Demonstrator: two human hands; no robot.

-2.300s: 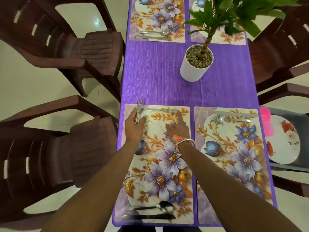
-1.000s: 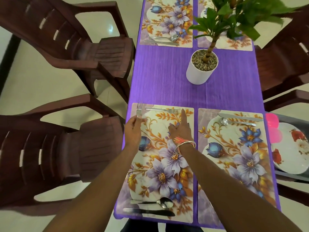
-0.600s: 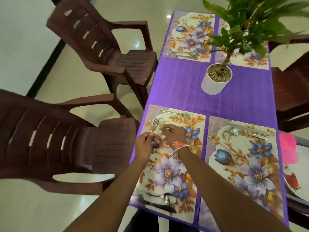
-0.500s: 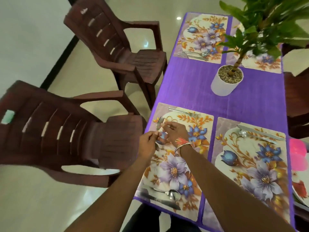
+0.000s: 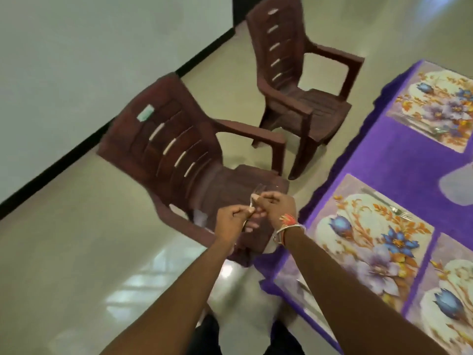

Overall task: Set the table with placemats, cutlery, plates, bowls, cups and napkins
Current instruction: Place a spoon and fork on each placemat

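Pinching one fork [image 5: 253, 199] over the chair seat [image 5: 230, 183], at nine o'clock off the desk [image 5: 399, 160]: left grip [image 5: 230, 219] low on the handle, right grip [image 5: 277, 207] nearer the tines. Risks slipping to the floor [image 5: 76, 252] during a loose handover.

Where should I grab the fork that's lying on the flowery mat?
Grip the fork by its long thin handle, the end nearer the chairs, coming down from above and pinching its narrow sides. It lies flat on the placemat, so nothing fits under it, and the tines point away.
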